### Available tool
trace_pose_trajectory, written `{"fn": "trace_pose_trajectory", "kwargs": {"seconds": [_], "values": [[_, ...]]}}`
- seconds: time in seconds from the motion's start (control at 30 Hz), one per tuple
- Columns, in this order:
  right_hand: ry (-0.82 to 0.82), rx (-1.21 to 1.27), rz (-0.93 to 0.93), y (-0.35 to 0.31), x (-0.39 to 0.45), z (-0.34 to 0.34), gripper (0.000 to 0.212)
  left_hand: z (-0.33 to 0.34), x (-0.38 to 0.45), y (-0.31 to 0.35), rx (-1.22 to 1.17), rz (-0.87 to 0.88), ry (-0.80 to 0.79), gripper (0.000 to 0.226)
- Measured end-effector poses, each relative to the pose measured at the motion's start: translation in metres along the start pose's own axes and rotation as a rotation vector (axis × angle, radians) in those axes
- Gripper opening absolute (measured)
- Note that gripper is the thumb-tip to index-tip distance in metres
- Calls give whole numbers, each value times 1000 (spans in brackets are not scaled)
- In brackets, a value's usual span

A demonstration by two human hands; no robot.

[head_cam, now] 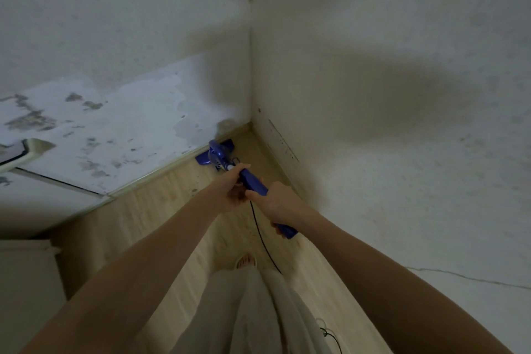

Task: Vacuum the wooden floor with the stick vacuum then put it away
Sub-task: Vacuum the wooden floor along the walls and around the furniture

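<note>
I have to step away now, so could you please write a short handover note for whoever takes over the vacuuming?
Left hand: grips the stick vacuum low on its shaft.
Right hand: grips the handle end.
Vacuum head: on the wooden floor, against the skirting in the room corner.
Power cord: trails back along the floor past the foot.
Done: cannot tell how much floor is covered.
Left: finish the floor, then put the vacuum away.
</note>
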State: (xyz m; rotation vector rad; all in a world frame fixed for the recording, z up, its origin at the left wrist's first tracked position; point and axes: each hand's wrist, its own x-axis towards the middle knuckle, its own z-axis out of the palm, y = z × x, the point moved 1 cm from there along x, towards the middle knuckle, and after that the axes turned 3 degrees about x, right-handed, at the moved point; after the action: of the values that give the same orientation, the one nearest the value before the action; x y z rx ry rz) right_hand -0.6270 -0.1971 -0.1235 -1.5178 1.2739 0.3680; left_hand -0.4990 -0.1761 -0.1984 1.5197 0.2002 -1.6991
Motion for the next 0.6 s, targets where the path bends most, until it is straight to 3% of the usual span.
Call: {"fn": "trace_pose_trajectory", "kwargs": {"seconds": [0.1, 0.27, 0.6], "values": [[-7, 17, 2, 9, -1, 7, 44, 1, -3, -8, -51, 19, 26, 22], [-20, 5, -5, 46, -11, 18, 47, 11, -8, -40, -3, -10, 88, 21], [4, -219, -69, 112, -71, -2, 41, 53, -38, -121, -47, -58, 52, 29]]}}
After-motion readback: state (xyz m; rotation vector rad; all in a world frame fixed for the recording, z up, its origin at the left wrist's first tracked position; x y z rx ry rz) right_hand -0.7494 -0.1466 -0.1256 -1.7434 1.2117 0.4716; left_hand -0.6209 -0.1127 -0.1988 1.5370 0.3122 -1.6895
